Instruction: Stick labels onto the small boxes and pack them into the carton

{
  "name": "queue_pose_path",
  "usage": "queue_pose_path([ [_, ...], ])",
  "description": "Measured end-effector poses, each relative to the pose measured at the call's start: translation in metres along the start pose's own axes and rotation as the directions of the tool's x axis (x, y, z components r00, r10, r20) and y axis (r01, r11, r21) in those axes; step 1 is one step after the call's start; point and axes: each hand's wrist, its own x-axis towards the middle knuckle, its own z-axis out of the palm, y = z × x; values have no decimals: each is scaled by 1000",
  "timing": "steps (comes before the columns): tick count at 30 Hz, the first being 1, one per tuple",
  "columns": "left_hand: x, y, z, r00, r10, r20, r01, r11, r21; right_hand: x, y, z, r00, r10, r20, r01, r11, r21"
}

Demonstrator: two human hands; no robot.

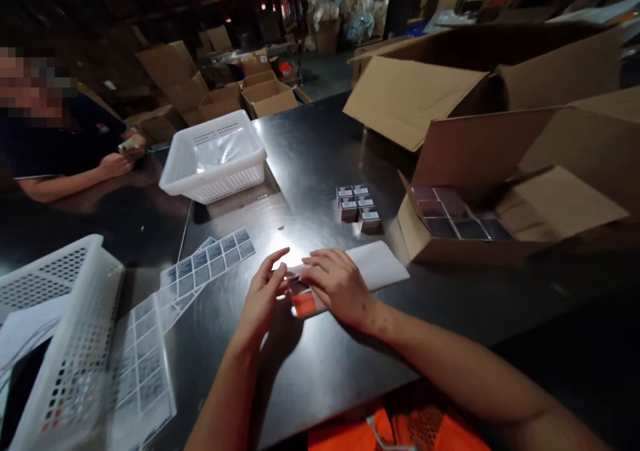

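Observation:
My left hand (264, 297) and my right hand (336, 283) meet over a small box with an orange end (303, 303) lying on the dark table (320, 151). Both hands' fingers grip the box; the right palm covers its top. A white flat sheet (376, 264) lies just right of my right hand. Sticker sheets with small labels (210, 259) lie left of my left hand. Several small dark boxes (358, 204) stand in a cluster beyond my hands.
An open cardboard carton (465, 221) holding dark boxes sits at right, with larger cartons (480, 71) behind. A white basket (215, 157) stands at centre back, another (60, 331) at near left. Another person's arm (75, 181) rests at far left.

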Motion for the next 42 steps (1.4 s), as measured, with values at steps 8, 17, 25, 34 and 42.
queue_pose_path([
  [8,16,-2,-17,987,55,-153,-43,995,87,23,3,-38,1000,3,15,-6,975,221],
  [17,18,-7,-26,950,134,-281,-20,927,375,62,104,-50,938,331,98,-257,859,-444],
  [25,8,6,-12,957,215,-194,-89,855,511,46,79,-39,980,196,36,-165,900,-404],
  [34,6,3,-6,957,289,-35,-240,850,469,21,4,-25,973,-231,2,230,970,78],
  [42,-2,1,-2,839,539,80,-475,650,593,22,20,-68,932,360,27,-257,608,751],
])
